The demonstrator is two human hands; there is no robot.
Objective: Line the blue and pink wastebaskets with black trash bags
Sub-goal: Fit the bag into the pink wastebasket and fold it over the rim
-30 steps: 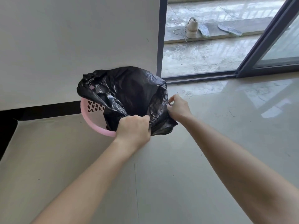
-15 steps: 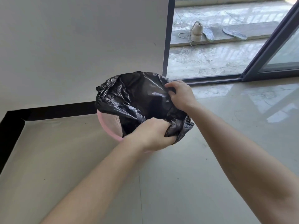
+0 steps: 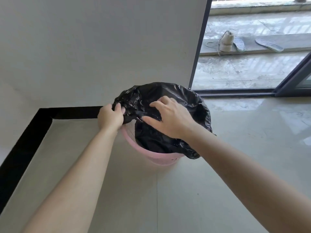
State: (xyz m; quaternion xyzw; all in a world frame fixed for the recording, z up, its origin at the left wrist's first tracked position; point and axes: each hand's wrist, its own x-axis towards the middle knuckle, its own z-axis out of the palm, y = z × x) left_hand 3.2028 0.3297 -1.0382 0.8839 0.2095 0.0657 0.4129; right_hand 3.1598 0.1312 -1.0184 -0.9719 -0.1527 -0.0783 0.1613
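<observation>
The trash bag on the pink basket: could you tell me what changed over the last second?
The left hand moved from the near rim to the bag's left edge, gripping it there. The right hand let go of the right edge and now lies open over the black trash bag, fingers spread. The pink wastebasket now stands on the floor. The near rim is still uncovered; shoe unchanged.

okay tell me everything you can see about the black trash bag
The black trash bag is thin, glossy, crinkled plastic sitting inside the pink wastebasket. Its mouth is folded over the far and right rim; the near-left rim is still bare. The left hand grips a bunched edge, and the right hand presses open-fingered into it.
</observation>
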